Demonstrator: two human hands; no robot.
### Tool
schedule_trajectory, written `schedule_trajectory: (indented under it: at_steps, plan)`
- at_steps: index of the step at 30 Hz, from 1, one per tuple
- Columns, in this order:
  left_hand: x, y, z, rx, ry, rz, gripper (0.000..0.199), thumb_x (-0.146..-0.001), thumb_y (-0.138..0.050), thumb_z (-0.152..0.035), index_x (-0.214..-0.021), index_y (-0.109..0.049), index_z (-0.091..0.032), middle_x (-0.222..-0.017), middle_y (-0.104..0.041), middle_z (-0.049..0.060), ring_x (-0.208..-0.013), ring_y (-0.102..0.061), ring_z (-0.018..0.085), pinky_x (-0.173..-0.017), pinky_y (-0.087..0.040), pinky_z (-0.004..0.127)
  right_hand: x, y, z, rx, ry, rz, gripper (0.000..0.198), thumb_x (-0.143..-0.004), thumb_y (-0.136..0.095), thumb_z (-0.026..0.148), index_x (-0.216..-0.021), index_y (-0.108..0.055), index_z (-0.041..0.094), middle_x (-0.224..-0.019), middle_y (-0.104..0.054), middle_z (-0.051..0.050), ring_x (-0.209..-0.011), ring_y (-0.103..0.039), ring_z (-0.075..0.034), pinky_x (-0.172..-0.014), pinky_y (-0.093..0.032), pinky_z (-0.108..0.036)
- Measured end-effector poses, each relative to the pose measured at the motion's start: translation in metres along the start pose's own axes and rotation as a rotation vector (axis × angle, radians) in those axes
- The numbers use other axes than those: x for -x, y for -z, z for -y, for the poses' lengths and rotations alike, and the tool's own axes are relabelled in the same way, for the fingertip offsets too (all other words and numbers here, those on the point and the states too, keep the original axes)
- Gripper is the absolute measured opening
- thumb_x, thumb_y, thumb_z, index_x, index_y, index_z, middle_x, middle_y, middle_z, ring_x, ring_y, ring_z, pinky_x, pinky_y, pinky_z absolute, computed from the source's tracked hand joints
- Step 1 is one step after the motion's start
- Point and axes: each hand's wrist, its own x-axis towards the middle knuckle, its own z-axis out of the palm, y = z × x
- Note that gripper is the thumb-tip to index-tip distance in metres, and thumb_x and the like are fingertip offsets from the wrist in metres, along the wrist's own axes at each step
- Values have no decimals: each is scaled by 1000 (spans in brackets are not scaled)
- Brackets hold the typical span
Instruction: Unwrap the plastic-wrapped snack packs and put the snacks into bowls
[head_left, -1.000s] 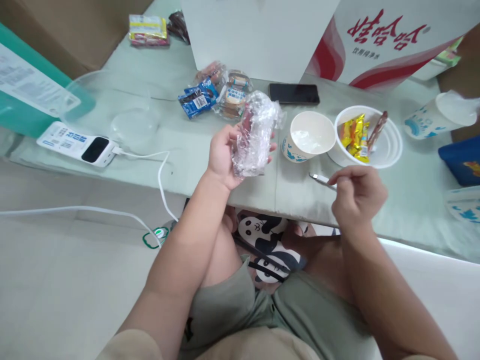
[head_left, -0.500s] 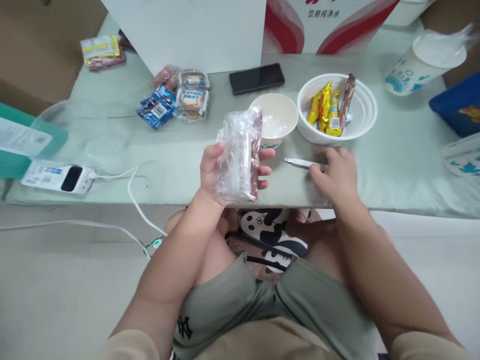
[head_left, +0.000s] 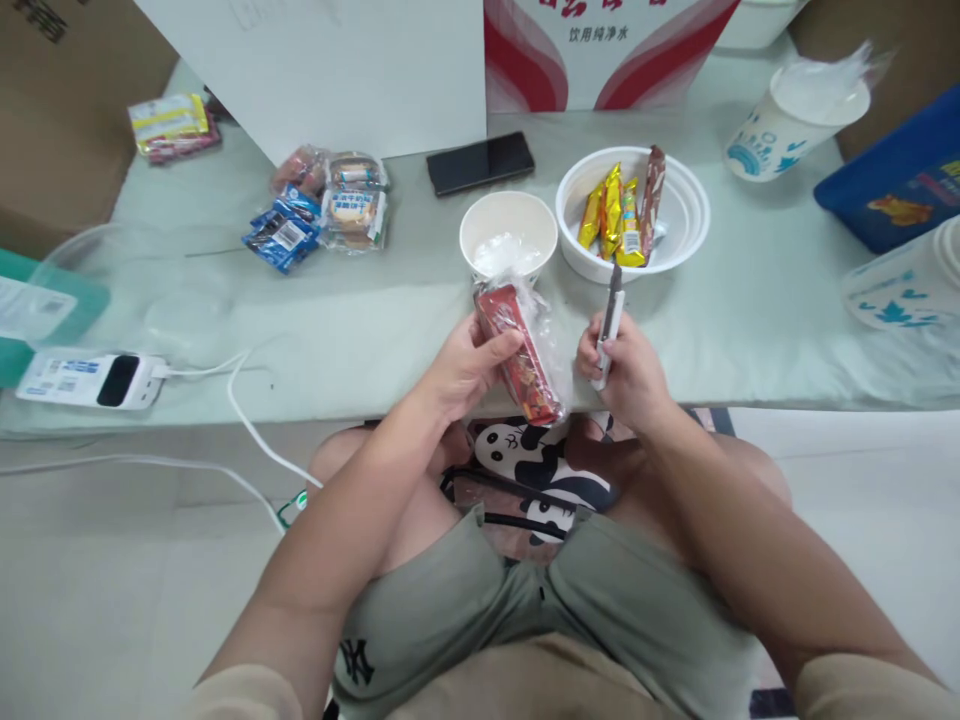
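Note:
Near the table's front edge, my left hand [head_left: 466, 372] grips a red snack packet [head_left: 517, 350] with clear plastic wrap around it, tilted with its lower end towards my right. My right hand [head_left: 628, 368] is closed round the white handle of a utility knife [head_left: 610, 330]; its dark blade points up and away, over the near rim of a white bowl [head_left: 686, 225]. Yellow-wrapped snacks [head_left: 611, 212] and a brown-wrapped bar [head_left: 653, 195] lie in that bowl. Just beyond my left hand stands a paper cup [head_left: 480, 225] with crumpled clear plastic inside.
A black phone [head_left: 481, 163] lies behind the cup. Several wrapped snacks [head_left: 319, 205] are grouped to the left. A white power bank [head_left: 94, 380] with a cable sits at the left edge. Paper cups [head_left: 780, 130] and a blue bag [head_left: 892, 175] stand at the right; boxes [head_left: 315, 70] line the back.
My right hand has picked the knife up off the table and turned it blade upwards. My left hand has turned the wrapped packet so its red face shows. The view has shifted slightly.

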Motion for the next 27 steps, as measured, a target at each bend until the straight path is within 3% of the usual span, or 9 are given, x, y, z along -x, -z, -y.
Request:
schedule_trajectory:
  at_steps: [2, 5, 9, 12, 16, 21, 24, 27]
  plan:
    - [-2, -4, 9, -44, -24, 0, 57, -59, -98, -39, -100, -64, -18, -92, -73, 1, -83, -70, 16, -82, -57, 29, 3, -11, -2, 23, 12, 72, 34, -79, -70, 48, -91, -48, 25, -68, -46, 7, -54, -40, -10, -53, -35, -25]
    - [-1, -9, 17, -85, 3, 21, 66, -59, -99, -40, -110, -63, -19, -105, -76, 6, -99, -72, 22, -90, -56, 33, 8, -25, -1, 134, 61, 154, 45, -78, -78, 55, -103, -57, 23, -87, -63, 0, -75, -56, -15, -70, -49, -29]
    - [2, -8, 17, 11, 94, 15, 61, -63, -91, -50, -108, -63, -19, -100, -76, 7, -98, -74, 27, -84, -58, 37, 11, -32, 0, 138, 60, 142, 53, -85, -72, 63, -116, -60, 22, -105, -69, -4, -91, -62, -19, -85, -52, -34]
    - [3, -7, 13, 104, 127, 8, 59, -64, -83, -44, -113, -63, -20, -96, -76, 5, -92, -74, 28, -79, -60, 39, 9, -30, 1, 170, 53, 70, 54, -84, -71, 68, -109, -61, 22, -93, -66, -2, -78, -58, -16, -75, -50, -32]
    - [2, -7, 12, 49, 93, -45, 58, -66, -79, -27, -120, -60, -24, -94, -74, -1, -82, -73, 21, -79, -59, 38, 8, -28, 1, 147, 48, 42, 50, -83, -72, 69, -96, -58, 22, -71, -53, 4, -58, -43, -11, -58, -42, -28]
    - [-2, -8, 22, -125, -69, -62, 34, -81, -76, -33, -111, -66, -22, -109, -74, 2, -110, -69, 21, -103, -52, 36, 12, -27, -4, 58, 91, -2, 43, -84, -77, 60, -86, -56, 23, -64, -47, 7, -52, -37, -9, -52, -35, -25]
    - [-1, -10, 23, -136, -104, -108, 36, -84, -72, -34, -119, -67, -24, -118, -73, 2, -119, -66, 22, -109, -49, 35, 13, -28, -4, -66, 9, 59, 45, -80, -80, 60, -90, -57, 23, -66, -52, 7, -47, -39, -7, -47, -33, -24]
    - [3, -13, 19, 12, -51, -74, 49, -83, -71, -51, -124, -63, -25, -108, -73, 2, -100, -71, 21, -95, -57, 37, 14, -31, 6, -214, -61, 154, 53, -76, -78, 67, -99, -58, 24, -85, -65, 2, -47, -48, -7, -45, -34, -25]
